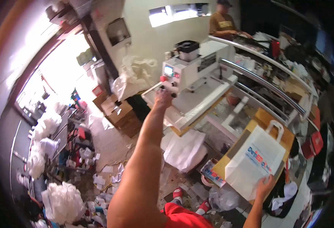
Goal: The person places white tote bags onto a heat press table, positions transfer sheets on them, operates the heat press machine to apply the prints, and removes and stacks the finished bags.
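Note:
A white heat press machine (193, 68) with a small lit display and a red knob stands ahead of me. My left arm reaches out to it, and my left hand (163, 98) is closed around the handle (170, 88) at its front. To the right, a white tote bag (250, 163) with blue and red printing lies flat on a tan board, its loop handles pointing away. My right hand (265, 186) rests on the bag's near right edge, fingers laid over the fabric. Whatever is under that palm is hidden.
A person (224, 22) works behind the metal frame rails (263, 87). Cardboard boxes (123, 117) stand left of the press. Plastic bags (62, 203) and scraps litter the floor. A white bag-like sheet (184, 150) hangs below the press. Red items (313, 144) lie far right.

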Tool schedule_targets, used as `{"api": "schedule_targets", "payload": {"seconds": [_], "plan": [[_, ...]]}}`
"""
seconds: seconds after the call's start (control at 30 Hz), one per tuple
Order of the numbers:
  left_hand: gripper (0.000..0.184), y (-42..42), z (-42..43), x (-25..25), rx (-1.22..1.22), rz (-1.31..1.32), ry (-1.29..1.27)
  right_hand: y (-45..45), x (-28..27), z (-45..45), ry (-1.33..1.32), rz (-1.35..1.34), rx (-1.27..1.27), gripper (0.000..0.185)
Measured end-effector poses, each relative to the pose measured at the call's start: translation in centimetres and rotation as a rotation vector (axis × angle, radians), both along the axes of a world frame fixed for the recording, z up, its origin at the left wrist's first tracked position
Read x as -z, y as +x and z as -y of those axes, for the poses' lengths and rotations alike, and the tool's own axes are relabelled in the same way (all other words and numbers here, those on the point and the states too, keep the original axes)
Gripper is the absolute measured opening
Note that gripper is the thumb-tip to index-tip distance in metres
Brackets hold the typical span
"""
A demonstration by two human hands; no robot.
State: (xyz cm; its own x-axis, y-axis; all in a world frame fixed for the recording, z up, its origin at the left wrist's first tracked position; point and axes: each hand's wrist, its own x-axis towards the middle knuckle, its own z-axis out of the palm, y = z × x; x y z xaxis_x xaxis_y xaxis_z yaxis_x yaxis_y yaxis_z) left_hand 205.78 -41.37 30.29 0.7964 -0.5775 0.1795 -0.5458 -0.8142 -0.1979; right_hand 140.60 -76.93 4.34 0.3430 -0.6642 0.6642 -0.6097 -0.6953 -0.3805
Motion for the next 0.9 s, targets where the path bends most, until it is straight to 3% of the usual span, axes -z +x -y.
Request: {"api": "schedule_targets", "payload": {"seconds": [0.03,0.13,0.23,0.33,0.37,0.4,0.43,0.53,0.6,0.7,0.77,0.9], "plan": [[0.034,0.6,0.1,-0.2,0.007,-0.082,0.115,-0.5,1.3,0.4,0.053,0.003,0.024,0.041],[0.044,0.2,1.4,0.0,-0.066,-0.185,0.01,0.1,-1.6,-1.2,-0.061,-0.026,0.055,0.044],[0.045,-1.7,2.6,-0.2,-0.08,-0.109,0.031,0.1,-1.7,-0.9,-0.022,-0.001,0.044,0.045],[0.042,-2.4,1.7,0.3,0.091,-0.105,-0.077,0.4,-2.5,-1.4,-0.053,0.021,0.069,0.046],[0.041,-2.4,1.6,0.6,0.166,-0.071,0.097,0.4,-3.0,-1.6,-0.032,0.027,0.064,0.046],[0.04,-6.5,2.2,-1.5,0.123,-0.077,0.016,0.4,-3.4,-1.8,-0.012,0.033,0.059,0.046],[0.038,-6.6,1.9,-0.5,0.227,-0.152,-0.135,0.3,-4.2,-2.1,0.039,-0.003,0.068,0.046],[0.036,-9.5,3.0,0.3,0.349,-0.035,-0.058,0.4,-4.8,-2.6,-0.07,0.044,0.095,0.046],[0.029,-12.9,4.1,0.4,0.514,0.047,-0.175,0.5,-4.7,-2.3,-0.011,0.077,0.067,0.045],[0.022,-17.6,6.2,0.3,0.61,-0.071,-0.253,0.4,-5.0,-2.6,-0.015,0.079,0.086,0.046],[0.018,-20.6,7.8,0.7,0.826,-0.084,-0.447,0.5,-5.2,-2.5,0.015,0.084,0.094,0.048],[0.017,-27.5,10.4,1.1,0.887,-0.111,-0.471,0.3,-5.0,-2.5,0.071,0.093,0.09,0.051]]}}
